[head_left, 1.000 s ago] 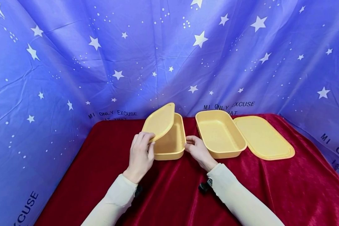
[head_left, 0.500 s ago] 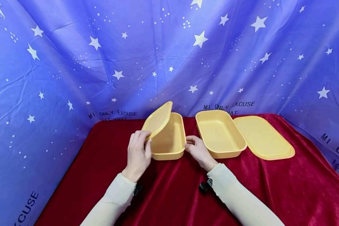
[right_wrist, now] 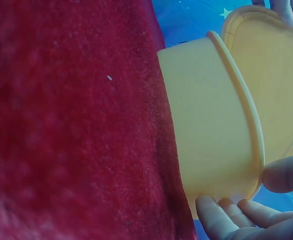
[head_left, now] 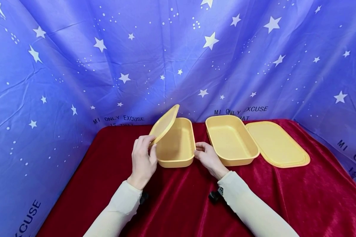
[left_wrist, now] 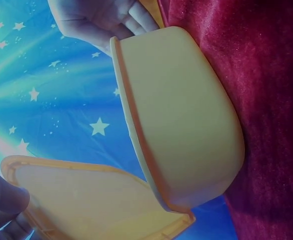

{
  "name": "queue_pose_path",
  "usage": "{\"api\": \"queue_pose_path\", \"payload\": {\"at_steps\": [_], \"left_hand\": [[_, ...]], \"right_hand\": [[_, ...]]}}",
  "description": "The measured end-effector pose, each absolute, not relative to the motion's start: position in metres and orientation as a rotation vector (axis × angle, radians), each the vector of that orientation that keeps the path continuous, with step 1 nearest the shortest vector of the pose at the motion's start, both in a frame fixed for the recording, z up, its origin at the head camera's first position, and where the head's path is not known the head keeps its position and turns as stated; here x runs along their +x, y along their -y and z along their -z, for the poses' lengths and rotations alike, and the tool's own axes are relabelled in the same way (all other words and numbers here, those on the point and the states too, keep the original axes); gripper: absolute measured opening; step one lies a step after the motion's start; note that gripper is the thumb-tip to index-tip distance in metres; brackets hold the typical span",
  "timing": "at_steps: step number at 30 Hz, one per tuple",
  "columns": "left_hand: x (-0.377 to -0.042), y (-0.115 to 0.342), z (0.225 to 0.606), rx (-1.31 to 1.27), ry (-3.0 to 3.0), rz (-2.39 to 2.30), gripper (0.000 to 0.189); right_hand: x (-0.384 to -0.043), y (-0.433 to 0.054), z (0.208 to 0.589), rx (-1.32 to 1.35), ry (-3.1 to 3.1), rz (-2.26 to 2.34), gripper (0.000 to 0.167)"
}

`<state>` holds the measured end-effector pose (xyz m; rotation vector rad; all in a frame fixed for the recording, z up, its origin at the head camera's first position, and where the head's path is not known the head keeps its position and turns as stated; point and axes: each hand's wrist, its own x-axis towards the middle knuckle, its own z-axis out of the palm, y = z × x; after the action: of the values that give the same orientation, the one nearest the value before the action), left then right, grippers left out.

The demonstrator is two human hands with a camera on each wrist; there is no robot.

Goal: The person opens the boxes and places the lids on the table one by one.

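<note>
My left hand (head_left: 143,161) pinches the near edge of a yellow lid (head_left: 165,124), which stands tilted up over the left side of a yellow rectangular food container (head_left: 175,163). Inside, that container shows nothing. My right hand (head_left: 209,158) rests against its right wall, the thumb at the rim and the fingers along the side in the right wrist view, where the container (right_wrist: 211,120) stands on the cloth. From the left wrist, the lid (left_wrist: 91,200) appears below the container's rim line, gripped by the thumb and fingers at its edge.
A second yellow container (head_left: 232,141) stands uncovered just right of my right hand. Its neighbour, another yellow lid (head_left: 279,144), lies flat on the dark red velvet cloth (head_left: 178,204). Behind the table hangs a blue curtain (head_left: 166,49) with white stars.
My left hand has shifted slightly left with the lid, which has swung up more steeply and uncovers more of the container. My right hand has stayed in place.
</note>
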<state>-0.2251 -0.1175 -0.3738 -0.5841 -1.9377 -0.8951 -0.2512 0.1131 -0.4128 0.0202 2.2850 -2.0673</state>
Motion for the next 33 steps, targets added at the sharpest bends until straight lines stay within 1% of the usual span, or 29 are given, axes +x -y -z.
{"api": "queue_pose_path", "payload": {"at_steps": [26,33], "left_hand": [[-0.227,0.123,0.3681,-0.449,1.881,1.005,0.023],[-0.2279,0.1269,0.3671,-0.401,1.89,1.038,0.02]], "right_hand": [[-0.2488,-0.1134,0.4097,0.027,-2.299,2.026,0.042],[-0.2491,-0.1136,0.4098,0.026,-2.316,2.011,0.042]]}}
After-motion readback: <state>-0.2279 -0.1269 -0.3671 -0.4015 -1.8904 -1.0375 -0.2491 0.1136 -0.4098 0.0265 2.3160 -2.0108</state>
